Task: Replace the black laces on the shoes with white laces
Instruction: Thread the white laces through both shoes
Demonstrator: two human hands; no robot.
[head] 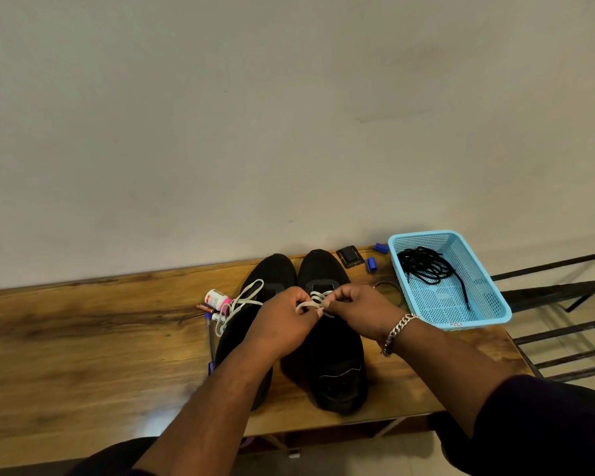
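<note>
Both my hands pinch the white lace over the right shoe.

My left hand and right hand meet in the lower centre, holding the white lace on the right shoe; the black laces lie in the blue basket at right.

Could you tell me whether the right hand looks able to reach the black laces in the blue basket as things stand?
Probably yes, once it lets go. The right hand is pinching the white lace on the right shoe. The blue basket sits just beside it, open-topped, with the black laces uncovered.
</note>
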